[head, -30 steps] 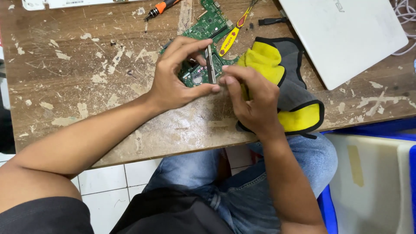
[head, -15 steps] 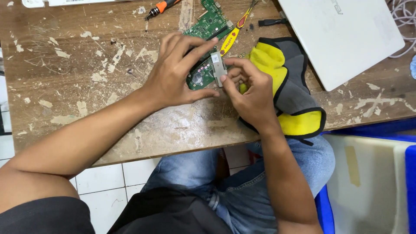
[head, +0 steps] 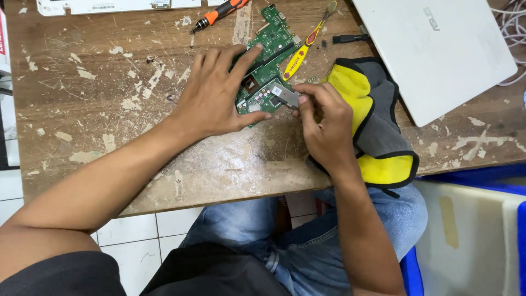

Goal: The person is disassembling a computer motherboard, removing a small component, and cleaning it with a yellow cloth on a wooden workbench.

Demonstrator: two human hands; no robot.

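While my left hand (head: 219,93) lies flat, fingers spread, pressing the green board (head: 268,60) to the wooden table (head: 98,109), my right hand (head: 323,126) at its 3 o'clock pinches a small grey metal piece (head: 285,95) at the board's lower edge, with the yellow-grey cloth (head: 378,126) just beyond.

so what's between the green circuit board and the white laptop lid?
In the head view, a yellow-handled tool lies beside the circuit board, then a small black part near the laptop lid; otherwise bare wood.
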